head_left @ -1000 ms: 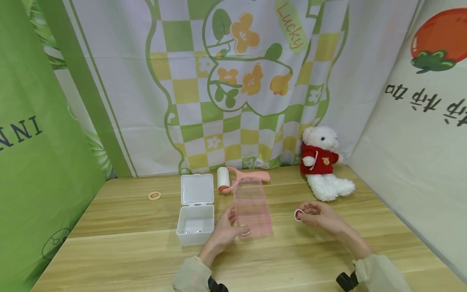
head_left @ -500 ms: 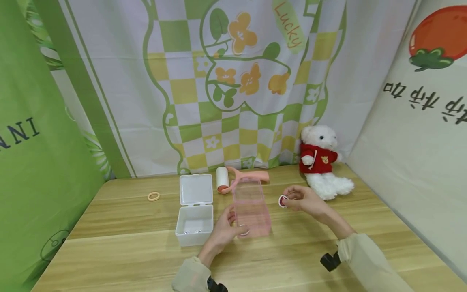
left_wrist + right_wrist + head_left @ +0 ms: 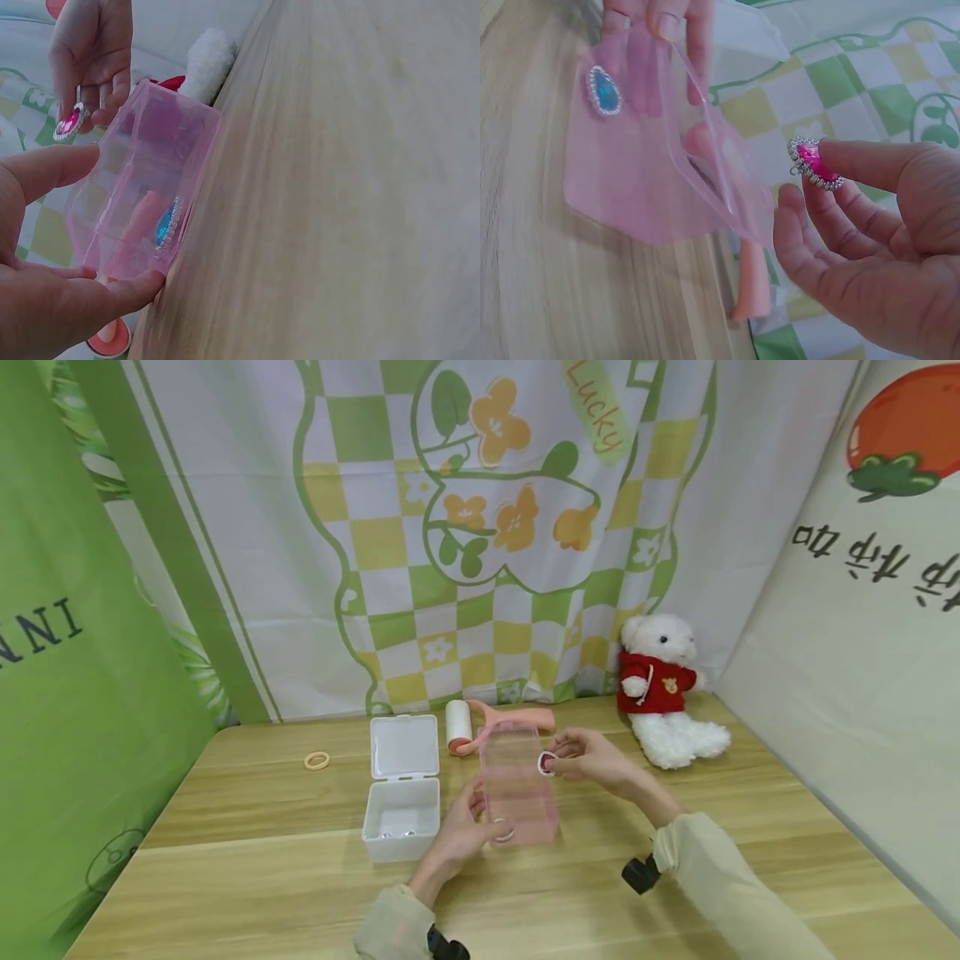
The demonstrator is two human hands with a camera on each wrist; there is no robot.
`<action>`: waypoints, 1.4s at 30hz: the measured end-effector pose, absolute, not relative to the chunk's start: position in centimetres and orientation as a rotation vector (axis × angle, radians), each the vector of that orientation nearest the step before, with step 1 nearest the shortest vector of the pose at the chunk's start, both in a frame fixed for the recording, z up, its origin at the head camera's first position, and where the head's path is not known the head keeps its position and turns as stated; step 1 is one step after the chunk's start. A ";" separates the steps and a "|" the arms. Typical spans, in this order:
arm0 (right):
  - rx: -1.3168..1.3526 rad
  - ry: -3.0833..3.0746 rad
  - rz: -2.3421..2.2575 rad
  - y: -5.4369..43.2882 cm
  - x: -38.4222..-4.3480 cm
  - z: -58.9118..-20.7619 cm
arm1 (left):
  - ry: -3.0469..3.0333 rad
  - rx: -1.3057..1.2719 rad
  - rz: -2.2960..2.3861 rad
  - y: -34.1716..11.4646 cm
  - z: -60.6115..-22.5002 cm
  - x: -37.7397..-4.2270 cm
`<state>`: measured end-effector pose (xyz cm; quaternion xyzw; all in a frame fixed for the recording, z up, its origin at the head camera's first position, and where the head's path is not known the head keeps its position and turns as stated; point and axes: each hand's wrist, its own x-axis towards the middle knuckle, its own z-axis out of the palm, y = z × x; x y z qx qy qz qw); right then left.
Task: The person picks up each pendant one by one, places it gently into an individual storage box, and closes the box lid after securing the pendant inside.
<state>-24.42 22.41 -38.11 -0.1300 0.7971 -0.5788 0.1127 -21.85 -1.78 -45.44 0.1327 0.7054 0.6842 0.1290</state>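
Note:
A clear pink plastic box (image 3: pixel 536 818) stands on the table with its lid tipped back. At its left side my left hand (image 3: pixel 459 831) grips the wall, thumb near the rim and fingers along the outside. Inside the box lies a teardrop blue gem pendant (image 3: pixel 606 91) with a silver beaded edge. My right hand (image 3: pixel 596 762) pinches a pink gem pendant (image 3: pixel 815 163), also silver-edged with a small loop, between thumb and fingers. It is held in the air at the box's right edge, near the lid hinge.
An open white box (image 3: pixel 401 818) with small shiny pieces inside stands left of the pink box. Behind are a lint roller (image 3: pixel 459 727) with a pink handle and a white plush bear (image 3: pixel 663 693). A yellowish ring (image 3: pixel 317 761) lies farther left.
My right hand has moved left and away from me with the pink gem pendant, up to the pink box. The left hand has stayed on the box.

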 end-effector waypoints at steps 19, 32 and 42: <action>-0.630 2.310 -1.382 18.0 -26.7 -37.7 | 2.041 0.364 1.974 -1.7 -45.4 -21.9; -0.730 2.469 -0.989 17.2 -27.3 -38.6 | 2.049 0.387 2.001 -1.8 -45.3 -21.7; -0.710 2.603 -0.606 15.9 -26.8 -38.3 | 2.022 0.398 2.009 -1.9 -45.2 -21.6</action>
